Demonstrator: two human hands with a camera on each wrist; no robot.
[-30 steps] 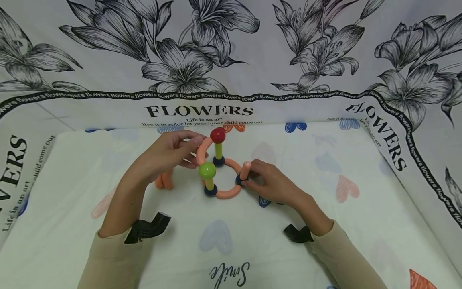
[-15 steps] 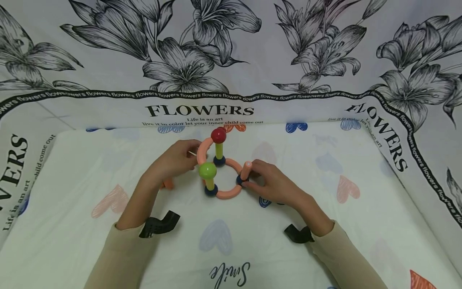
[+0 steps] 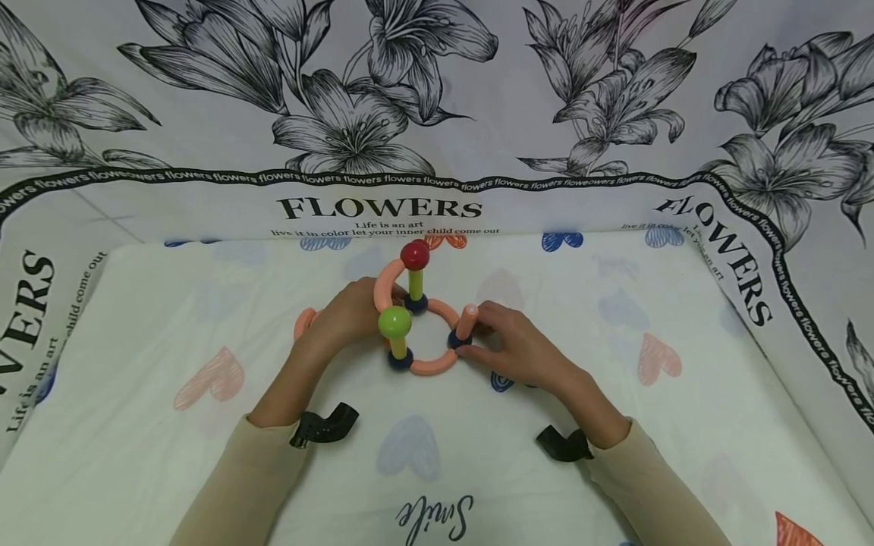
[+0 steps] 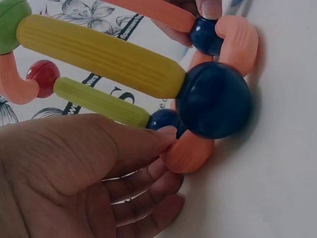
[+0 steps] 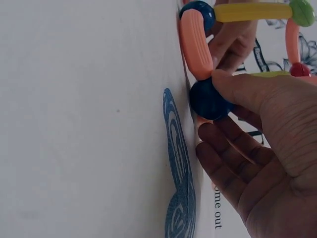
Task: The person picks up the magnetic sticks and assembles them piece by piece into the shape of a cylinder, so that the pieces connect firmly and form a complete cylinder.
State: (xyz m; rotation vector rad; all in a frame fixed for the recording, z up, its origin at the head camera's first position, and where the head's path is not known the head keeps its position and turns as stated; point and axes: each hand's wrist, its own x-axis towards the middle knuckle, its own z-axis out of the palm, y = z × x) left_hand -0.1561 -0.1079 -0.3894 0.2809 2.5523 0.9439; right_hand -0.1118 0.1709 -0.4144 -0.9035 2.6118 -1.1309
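A toy of rods and balls stands on the cloth. Its base ring joins dark blue balls (image 4: 215,99) with curved orange rods (image 3: 433,368). A yellow rod (image 4: 101,54) rises to a green ball (image 3: 394,322), and a yellow-green rod (image 3: 416,285) to a red ball (image 3: 415,255). An orange arc (image 3: 385,287) bridges these two top balls. My left hand (image 3: 351,311) pinches a curved orange base rod (image 4: 190,153) beside a blue ball. With thumb and fingers, my right hand (image 3: 512,345) holds the right-hand blue ball (image 5: 210,99), from which a straight orange rod (image 3: 466,322) stands up.
Loose curved orange rods (image 3: 303,322) lie left of the toy, partly hidden by my left arm. A white cloth (image 3: 478,447) printed with hearts covers the surface. Behind it hangs a flower-printed cloth (image 3: 478,136). Black mounts (image 3: 326,425) sit at both wrists.
My left hand has left the upper orange arc, moving down and right behind the toy to its base. The right hand keeps its hold on the blue ball.
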